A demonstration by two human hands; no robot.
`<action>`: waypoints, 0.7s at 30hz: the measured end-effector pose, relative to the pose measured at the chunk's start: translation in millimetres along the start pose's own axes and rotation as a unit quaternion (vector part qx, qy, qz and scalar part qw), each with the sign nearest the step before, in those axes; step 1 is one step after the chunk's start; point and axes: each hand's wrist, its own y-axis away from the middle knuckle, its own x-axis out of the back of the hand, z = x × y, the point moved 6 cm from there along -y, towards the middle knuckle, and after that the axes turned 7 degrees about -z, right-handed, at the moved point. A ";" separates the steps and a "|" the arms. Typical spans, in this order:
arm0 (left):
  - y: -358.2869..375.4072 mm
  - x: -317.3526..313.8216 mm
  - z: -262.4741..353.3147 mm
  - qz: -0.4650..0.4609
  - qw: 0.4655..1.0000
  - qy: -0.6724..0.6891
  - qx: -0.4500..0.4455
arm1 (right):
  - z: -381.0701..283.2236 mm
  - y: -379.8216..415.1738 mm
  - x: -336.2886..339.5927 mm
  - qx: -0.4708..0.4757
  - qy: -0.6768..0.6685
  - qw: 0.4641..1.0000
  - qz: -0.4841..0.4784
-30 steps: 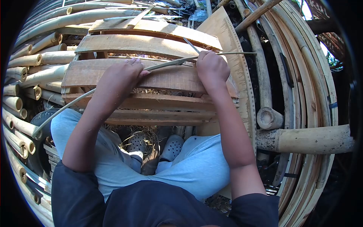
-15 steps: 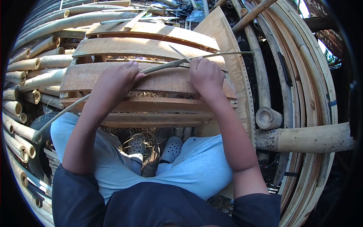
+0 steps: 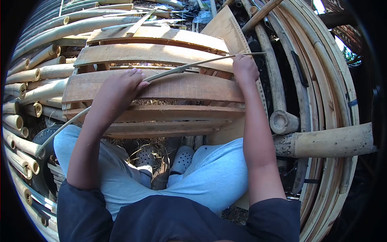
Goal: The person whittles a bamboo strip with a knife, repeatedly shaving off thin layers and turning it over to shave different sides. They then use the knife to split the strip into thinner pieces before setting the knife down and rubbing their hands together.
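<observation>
A long thin bamboo strip runs across the slatted wooden bench, rising slightly to the right. My left hand is closed over the strip at the bench's left part, pressing it near the slats. From under that hand the strip's tail continues down left past my knee. My right hand is a fist at the strip's right part, with the tip sticking out beyond it. The narrow pointed knife blade that showed at this hand earlier is hidden now.
Stacked bamboo poles fill the left side. A flat split piece lies on the back slat. To the right are a thin board, a thick bamboo pole and long bent slats. Shavings lie around my clogs.
My right hand has slid right along the strip towards its tip, and the pointed blade has gone out of sight. My left hand and the strip stay nearly in place.
</observation>
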 end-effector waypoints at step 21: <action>30.2 35.5 -8.9 -0.108 0.993 0.047 -0.031 | -38.3 56.8 27.6 0.291 -0.201 0.927 -0.126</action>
